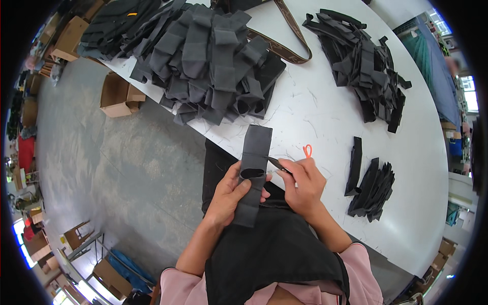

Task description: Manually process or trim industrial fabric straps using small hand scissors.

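My left hand (231,195) is closed on a long dark grey fabric strip (255,140), its thumb pressed on the front face and fingertips showing past the right edge. The strip stands lengthwise in front of my body, with stitched cross seams and a dark oval opening near the thumb. In my right hand (304,185), small black thread snips (277,163) are gripped, their tips at the strip's right edge near a seam. An orange cord loop (307,151) sticks up behind the right hand; whether it is tied to the snips is hidden.
A big heap of grey strips (198,61) covers the white table's (305,101) far left. More strips (363,66) lie far right, and a small pile (373,190) lies nearer on the right. A patterned brown strap (290,30) lies at the back. A cardboard box (114,94) stands on the floor.
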{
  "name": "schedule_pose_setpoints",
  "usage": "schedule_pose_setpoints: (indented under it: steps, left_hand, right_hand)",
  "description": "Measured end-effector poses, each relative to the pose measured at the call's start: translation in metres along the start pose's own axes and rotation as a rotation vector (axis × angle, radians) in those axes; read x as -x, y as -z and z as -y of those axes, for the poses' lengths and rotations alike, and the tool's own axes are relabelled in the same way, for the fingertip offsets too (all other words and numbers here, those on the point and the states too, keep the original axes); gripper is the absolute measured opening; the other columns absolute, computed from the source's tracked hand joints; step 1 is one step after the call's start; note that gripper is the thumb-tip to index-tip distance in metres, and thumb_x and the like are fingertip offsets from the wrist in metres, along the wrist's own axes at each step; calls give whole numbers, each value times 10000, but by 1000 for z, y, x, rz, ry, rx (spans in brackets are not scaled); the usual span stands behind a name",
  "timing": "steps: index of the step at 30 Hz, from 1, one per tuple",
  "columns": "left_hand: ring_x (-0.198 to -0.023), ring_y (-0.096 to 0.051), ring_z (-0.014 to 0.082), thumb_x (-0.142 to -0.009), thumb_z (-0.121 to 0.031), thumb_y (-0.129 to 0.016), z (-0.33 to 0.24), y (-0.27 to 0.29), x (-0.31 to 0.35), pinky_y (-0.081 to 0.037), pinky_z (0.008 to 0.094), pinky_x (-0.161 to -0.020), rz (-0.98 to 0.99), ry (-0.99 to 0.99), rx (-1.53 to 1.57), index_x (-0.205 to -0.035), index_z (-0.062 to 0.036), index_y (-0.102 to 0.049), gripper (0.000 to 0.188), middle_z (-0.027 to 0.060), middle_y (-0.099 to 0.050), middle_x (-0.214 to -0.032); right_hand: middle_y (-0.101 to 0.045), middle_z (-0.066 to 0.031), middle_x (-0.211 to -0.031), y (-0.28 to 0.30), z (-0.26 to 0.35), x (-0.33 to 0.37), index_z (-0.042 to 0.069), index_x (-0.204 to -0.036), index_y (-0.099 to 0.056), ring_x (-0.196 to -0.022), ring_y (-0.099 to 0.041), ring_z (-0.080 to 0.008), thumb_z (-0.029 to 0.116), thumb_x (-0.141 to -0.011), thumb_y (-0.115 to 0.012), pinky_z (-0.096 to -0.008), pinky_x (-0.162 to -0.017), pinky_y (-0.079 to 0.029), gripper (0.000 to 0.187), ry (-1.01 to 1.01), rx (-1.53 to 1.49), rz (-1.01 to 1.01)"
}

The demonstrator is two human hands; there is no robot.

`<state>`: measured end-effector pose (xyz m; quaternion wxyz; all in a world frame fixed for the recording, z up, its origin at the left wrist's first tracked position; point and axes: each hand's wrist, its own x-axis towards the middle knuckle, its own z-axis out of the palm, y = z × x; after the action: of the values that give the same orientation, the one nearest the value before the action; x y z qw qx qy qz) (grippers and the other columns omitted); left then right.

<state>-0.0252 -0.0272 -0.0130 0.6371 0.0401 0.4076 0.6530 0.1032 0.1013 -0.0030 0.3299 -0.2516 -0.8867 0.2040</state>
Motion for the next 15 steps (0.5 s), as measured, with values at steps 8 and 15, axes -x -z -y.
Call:
schedule_pose_setpoints:
  steps: [8, 15]
  left_hand:
    - [-879, -641, 250, -934, -84, -477, 6, -3, 0, -528, 350, -793, -11, -77, -163, -1430, -91, -184, 576, 199, -567, -1145]
    - [-877, -639, 241, -927, -47, -461, 3, -9, 2, -526, 336, -791, -45, -77, -215, -1431, -76, -184, 576, 168, -568, -1123]
  right_hand:
    - [-534, -46, -748, -1, 5, -4, 46, -914, -642, -537, -507, -178, -6, -691, -674, -286, -472, -399, 231, -79, -193, 25]
    - [-528, -40, -774, -5, 3, -8, 61, -977, -624, -601, -532, -181, -24, -656, -650, -293, -506, -411, 334, -21, -79, 152]
